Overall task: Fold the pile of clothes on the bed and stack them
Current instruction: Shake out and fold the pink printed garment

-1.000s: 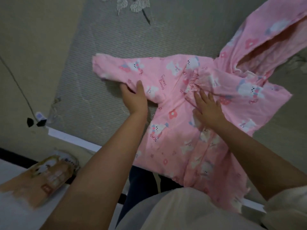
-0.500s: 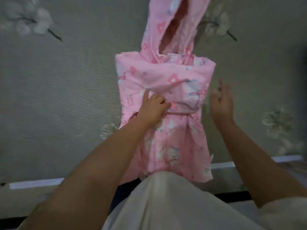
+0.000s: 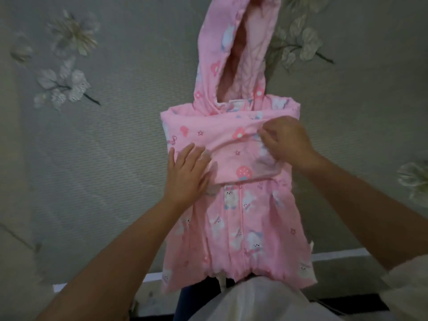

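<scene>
Presently: right hand (image 3: 287, 142), fingers (image 3: 269, 137) curled and pinching the fabric of the folded-over sleeve (image 3: 234, 156) near its upper edge; left hand (image 3: 186, 174), fingers (image 3: 196, 154) straight and lying flat, pressing the sleeve's left end down onto the garment body. Item in hand: 1 pink hooded jacket (image 3: 234, 223), printed with small animals, flowers and stars, lying front-up with its centre closure running toward the person. Both sleeves appear folded inward across the chest, forming a band between the 2 hands; side edges of the body roughly straight. Hood (image 3: 231, 54) extends flat away from the person, opening upward, not yet folded. Hem (image 3: 231, 272) overhangs the near edge of the bed (image 3: 115, 158), just in front of the person's pale top (image 3: 254, 300). Bed surface: grey cover with a pale flower print (image 3: 69, 38). Progress, judged: sleeve folds done or being settled; hood fold and lengthwise fold of the body remain for this jacket. No finished stack and no remaining pile lies within view, so how much of the whole task is done cannot be told.
</scene>
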The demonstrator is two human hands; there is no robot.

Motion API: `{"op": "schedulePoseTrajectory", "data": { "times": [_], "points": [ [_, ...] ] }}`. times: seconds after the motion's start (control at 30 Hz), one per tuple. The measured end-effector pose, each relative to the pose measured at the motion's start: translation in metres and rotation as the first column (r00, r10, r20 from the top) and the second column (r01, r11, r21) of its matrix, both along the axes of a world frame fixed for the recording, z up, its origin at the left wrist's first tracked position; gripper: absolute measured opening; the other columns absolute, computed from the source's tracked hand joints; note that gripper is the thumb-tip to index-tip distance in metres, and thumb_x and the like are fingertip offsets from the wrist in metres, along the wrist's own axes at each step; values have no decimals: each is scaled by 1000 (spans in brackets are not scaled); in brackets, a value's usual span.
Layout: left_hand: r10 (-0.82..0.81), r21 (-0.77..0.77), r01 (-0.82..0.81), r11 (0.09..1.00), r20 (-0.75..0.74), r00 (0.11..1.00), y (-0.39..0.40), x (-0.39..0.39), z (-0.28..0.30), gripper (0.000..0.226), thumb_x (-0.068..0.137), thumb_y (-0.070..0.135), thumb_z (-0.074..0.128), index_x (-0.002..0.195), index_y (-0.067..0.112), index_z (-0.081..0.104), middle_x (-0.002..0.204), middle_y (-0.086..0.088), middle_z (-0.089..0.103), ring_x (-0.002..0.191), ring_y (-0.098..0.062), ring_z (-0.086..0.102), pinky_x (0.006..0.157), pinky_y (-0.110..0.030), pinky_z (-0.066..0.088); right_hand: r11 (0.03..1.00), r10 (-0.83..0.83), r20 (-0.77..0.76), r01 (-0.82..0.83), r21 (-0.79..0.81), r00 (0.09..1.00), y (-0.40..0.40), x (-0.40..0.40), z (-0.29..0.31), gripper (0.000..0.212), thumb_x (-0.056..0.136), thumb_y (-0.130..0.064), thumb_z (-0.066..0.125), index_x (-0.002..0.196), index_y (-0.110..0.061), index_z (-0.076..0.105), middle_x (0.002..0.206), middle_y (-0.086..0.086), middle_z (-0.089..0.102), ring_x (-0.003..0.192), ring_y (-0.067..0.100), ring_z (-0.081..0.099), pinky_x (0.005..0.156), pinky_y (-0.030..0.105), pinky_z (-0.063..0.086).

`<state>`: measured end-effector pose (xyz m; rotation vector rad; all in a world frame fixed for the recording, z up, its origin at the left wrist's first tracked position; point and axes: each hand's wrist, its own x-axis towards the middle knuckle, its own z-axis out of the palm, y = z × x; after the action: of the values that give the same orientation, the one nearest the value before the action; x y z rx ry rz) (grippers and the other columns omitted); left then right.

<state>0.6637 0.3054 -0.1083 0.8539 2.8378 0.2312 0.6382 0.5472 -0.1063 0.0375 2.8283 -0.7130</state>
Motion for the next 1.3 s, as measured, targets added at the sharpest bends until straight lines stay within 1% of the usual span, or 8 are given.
{"op": "schedulePoseTrajectory", "data": {
  "times": [0.17,0.33,0.47,0.6,0.73,1.07,1.2,1.3],
  "points": [
    [70,-21,-69,997,22,997,17,-53,-4,77,61,43,80,123,4,56,128,-23,53,117,-54,44,88,-73,28,921,-346,-130,311,-234,929,12,-101,23,32,92,-20,51,112,3,58,109,23,61,103,32,55,80,30,32],
    [148,-35,-144,989,159,976,27,-81,-18,87,78,60,54,140,3,31,150,-13,25,140,-37,14,111,-55,2,699,-624,73,597,-393,778,3,-183,1,33,93,-30,48,113,-4,55,113,14,60,107,25,55,85,25,39],
    [268,150,-285,947,124,955,35,-119,-3,96,75,70,9,142,4,26,152,-12,20,142,-31,9,113,-44,3,597,-710,-22,586,-548,704,3,-197,8,32,91,-12,52,60,-20,52,60,-5,47,59,6,42,59,22,35],
    [322,451,-305,839,42,946,44,-156,33,73,85,45,26,133,-9,35,142,-25,34,136,-40,25,111,-37,15,888,-375,-436,182,-423,818,-13,-159,30,17,86,-6,59,77,5,69,60,12,57,61,16,47,59,28,34],
    [412,650,-266,712,-79,908,49,-167,78,50,92,16,40,129,-17,35,137,-34,33,131,-44,27,110,-26,10,974,69,-701,-200,-106,710,-18,-103,45,8,71,6,68,78,7,72,57,15,63,55,29,60,62,38,48],
    [-5,101,8,995,-32,999,35,-45,68,67,68,24,75,121,-9,53,128,-35,46,119,-55,40,94,-68,30,787,616,-385,-546,286,687,-5,50,-3,8,60,-2,70,63,-9,72,85,15,71,87,34,68,85,40,37],
    [10,143,-33,989,159,987,45,-38,55,90,69,40,72,140,3,31,140,-19,41,130,-34,37,107,-55,14,743,656,-217,-566,358,723,1,71,-11,21,68,-3,53,67,-11,73,89,8,72,94,30,68,88,44,43],
    [-6,90,-18,996,264,964,42,-37,46,77,78,29,66,142,9,28,123,-12,55,109,-30,50,94,-38,28,872,489,-177,-484,72,854,1,66,1,19,61,9,65,78,2,72,89,18,71,92,40,66,80,55,48]
  ]
}}
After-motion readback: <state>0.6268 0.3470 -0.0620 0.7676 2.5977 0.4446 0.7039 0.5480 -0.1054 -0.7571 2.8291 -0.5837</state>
